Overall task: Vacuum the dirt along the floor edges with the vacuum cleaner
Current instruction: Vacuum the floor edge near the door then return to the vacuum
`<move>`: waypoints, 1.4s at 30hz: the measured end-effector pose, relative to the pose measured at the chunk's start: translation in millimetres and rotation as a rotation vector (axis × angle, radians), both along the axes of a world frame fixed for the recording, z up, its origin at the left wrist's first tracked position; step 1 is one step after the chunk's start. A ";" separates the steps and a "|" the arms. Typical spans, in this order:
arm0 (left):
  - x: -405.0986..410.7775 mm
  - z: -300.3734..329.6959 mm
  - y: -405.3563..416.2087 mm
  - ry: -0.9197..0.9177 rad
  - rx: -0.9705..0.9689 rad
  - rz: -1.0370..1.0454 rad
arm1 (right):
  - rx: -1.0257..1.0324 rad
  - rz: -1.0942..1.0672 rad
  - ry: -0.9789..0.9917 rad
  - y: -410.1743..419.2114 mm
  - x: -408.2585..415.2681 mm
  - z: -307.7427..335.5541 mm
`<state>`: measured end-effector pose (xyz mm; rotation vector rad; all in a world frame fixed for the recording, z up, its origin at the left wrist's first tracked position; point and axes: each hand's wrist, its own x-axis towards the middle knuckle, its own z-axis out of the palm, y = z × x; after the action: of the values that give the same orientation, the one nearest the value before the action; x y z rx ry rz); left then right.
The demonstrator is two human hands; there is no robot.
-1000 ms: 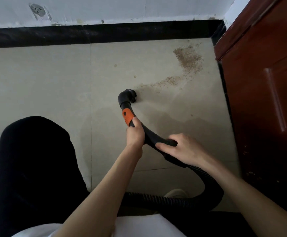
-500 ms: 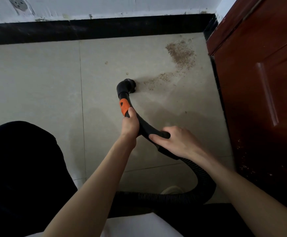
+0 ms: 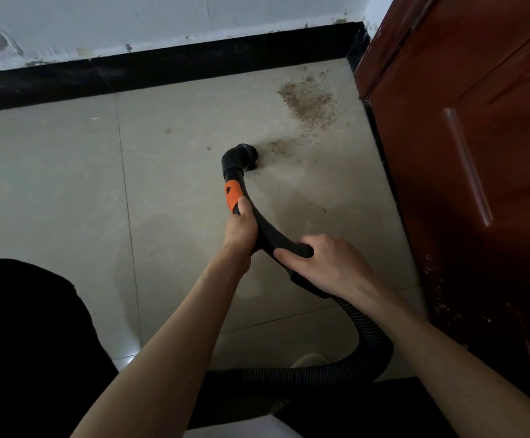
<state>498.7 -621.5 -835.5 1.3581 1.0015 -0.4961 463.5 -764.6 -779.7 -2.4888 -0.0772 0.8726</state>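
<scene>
A black curved vacuum handle [image 3: 270, 235] with an orange slider [image 3: 232, 194] ends in a round brush nozzle [image 3: 241, 159] that rests on the beige floor tile. My left hand [image 3: 240, 230] grips the handle just below the orange slider. My right hand [image 3: 327, 263] grips the rear of the handle where the ribbed hose [image 3: 364, 330] begins. A small trail of brown dirt [image 3: 279, 146] lies just right of the nozzle. A larger patch of dirt [image 3: 308, 101] sits in the corner near the door.
A black skirting board [image 3: 162, 74] runs along the white wall at the top. A dark red wooden door [image 3: 478, 184] stands on the right. A black rounded object [image 3: 27, 343] fills the lower left. The hose loops back under my arms.
The nozzle has swept right along the thin dirt trail, and most of that trail is gone. The view has shifted slightly. Both hands keep the same grip.
</scene>
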 end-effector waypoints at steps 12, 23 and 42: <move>44.2 0.0 -52.4 -0.034 0.039 -0.157 | -0.009 -0.153 -0.071 -39.5 18.7 -12.5; 70.9 3.6 -66.6 -0.022 0.044 -0.217 | 0.065 -0.248 -0.073 -46.3 31.7 -16.0; -23.5 13.7 39.6 -0.066 -0.025 0.294 | 0.065 0.395 0.090 22.5 13.2 5.3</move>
<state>475.2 -581.9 -821.7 1.1718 1.1144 -0.2406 476.7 -742.1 -774.4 -2.4077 -0.5728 1.1174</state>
